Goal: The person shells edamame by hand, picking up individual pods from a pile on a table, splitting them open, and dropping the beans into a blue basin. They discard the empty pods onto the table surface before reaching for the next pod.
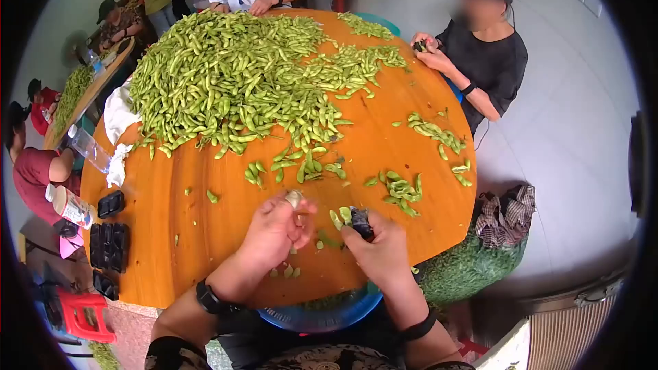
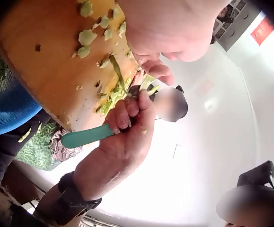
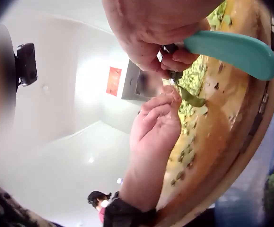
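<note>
My right hand (image 1: 377,247) grips a tool with a teal handle (image 3: 231,49). A black piece (image 1: 361,221) juts beyond its thumb, and pale green split pods (image 1: 340,216) show at its fingertips. Up and to the left is my left hand (image 1: 274,229), fingers curled, with a small pale piece (image 1: 293,199) at the thumb and forefinger. In the right wrist view, a green pod (image 3: 191,99) hangs by both hands' fingertips. Loose pale beans (image 1: 288,271) lie on the wooden table (image 1: 219,247) under the hands.
A large heap of green pods (image 1: 226,75) covers the table's far side; smaller clusters (image 1: 403,192) lie at right. Black cases (image 1: 110,247) and bottles (image 1: 89,147) line the left edge. A blue basin (image 1: 322,315) sits below the near edge. Another person (image 1: 483,55) works at right.
</note>
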`<state>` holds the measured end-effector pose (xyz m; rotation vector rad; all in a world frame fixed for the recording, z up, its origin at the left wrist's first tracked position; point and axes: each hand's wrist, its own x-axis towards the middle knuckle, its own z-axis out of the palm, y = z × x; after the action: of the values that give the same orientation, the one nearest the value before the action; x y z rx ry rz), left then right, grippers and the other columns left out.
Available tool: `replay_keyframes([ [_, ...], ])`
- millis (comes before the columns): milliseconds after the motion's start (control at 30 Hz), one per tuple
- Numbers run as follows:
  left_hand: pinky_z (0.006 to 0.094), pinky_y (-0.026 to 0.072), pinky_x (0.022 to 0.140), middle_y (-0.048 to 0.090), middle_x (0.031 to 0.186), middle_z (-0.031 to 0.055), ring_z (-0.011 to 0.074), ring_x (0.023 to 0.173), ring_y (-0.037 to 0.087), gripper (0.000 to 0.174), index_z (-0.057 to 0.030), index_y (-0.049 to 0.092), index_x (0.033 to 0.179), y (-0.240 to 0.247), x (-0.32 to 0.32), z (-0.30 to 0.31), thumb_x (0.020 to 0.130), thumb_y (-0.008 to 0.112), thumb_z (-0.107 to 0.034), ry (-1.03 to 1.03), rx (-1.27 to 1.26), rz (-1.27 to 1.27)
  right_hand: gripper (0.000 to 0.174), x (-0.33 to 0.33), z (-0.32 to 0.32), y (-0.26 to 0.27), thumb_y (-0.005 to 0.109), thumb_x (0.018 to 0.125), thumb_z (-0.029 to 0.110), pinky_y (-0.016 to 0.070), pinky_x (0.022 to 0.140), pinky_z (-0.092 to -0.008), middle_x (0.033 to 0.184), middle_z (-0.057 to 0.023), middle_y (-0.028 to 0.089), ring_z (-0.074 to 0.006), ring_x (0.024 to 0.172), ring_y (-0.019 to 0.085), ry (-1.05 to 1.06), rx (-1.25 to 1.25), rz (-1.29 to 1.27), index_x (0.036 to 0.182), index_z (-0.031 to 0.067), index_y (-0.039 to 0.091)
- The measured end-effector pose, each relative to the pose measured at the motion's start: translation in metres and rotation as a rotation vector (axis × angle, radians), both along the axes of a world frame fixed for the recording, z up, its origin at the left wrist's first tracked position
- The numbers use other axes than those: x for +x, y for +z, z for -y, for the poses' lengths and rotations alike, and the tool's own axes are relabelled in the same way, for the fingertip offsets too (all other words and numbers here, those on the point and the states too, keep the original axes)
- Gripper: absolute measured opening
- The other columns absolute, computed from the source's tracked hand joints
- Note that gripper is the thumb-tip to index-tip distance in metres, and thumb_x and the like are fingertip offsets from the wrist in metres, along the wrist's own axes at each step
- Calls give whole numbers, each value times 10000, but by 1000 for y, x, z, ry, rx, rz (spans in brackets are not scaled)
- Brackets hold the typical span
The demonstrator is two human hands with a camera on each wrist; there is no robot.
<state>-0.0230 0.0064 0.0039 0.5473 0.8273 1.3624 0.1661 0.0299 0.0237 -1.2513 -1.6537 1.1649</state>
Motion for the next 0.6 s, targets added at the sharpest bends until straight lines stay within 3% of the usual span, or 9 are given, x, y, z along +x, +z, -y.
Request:
replay_keyframes([
  [167,182,446,557,610,815,-6,36,651,551,180,-60,604,1118,8,22,11,942,568,-68,-170,177,-718,129,2,0,-3,664,819,103,391,443,-291,545,-7,494,-72,497,497,-22,328,278,798,6,582],
  [233,185,458,566,610,789,-7,41,655,564,159,-52,610,1093,6,22,13,945,554,-59,-213,222,-701,116,2,2,2,659,827,100,392,441,-284,557,3,504,-72,497,504,-4,373,285,810,9,589],
  [300,190,465,571,612,789,-6,46,659,571,155,-55,610,1085,-1,17,9,946,541,-53,-270,215,-593,85,4,4,15,651,838,88,391,443,-256,580,28,506,-61,505,507,154,-119,-113,837,17,605],
  [333,195,473,576,615,790,-6,50,663,578,154,-59,610,1077,-2,15,9,947,529,-46,-329,205,-482,85,8,3,19,651,838,88,391,443,-256,580,28,506,-61,505,507,160,-118,-114,837,17,605],
  [400,205,473,584,611,783,-3,47,678,578,133,-49,616,1050,7,17,11,942,539,-56,-342,153,-509,57,18,0,25,638,853,50,365,475,-212,647,27,557,-63,519,487,215,-600,-311,853,-6,623],
  [500,239,494,607,617,817,8,78,696,601,115,-48,624,1005,17,22,17,931,538,-67,-368,97,-664,82,30,1,17,643,866,64,419,501,-232,667,25,584,-79,555,534,213,-652,-360,893,-13,634],
  [533,263,513,621,628,859,15,112,699,623,118,-56,628,987,20,23,19,926,528,-69,-368,94,-795,82,38,0,8,643,866,64,419,501,-232,667,25,584,-79,555,534,215,-648,-361,893,-13,634],
  [567,263,513,621,628,859,15,112,699,623,118,-56,628,987,24,21,23,926,528,-69,-365,96,-799,114,48,-2,-4,659,846,88,424,489,-250,648,-6,585,-104,531,542,176,-347,-173,906,-1,621],
  [600,304,519,646,625,901,33,170,725,636,115,-59,632,977,29,18,29,904,549,-92,-377,274,-1147,153,57,-5,-10,676,826,112,429,478,-267,628,-36,586,-130,508,550,135,-48,13,919,12,608],
])
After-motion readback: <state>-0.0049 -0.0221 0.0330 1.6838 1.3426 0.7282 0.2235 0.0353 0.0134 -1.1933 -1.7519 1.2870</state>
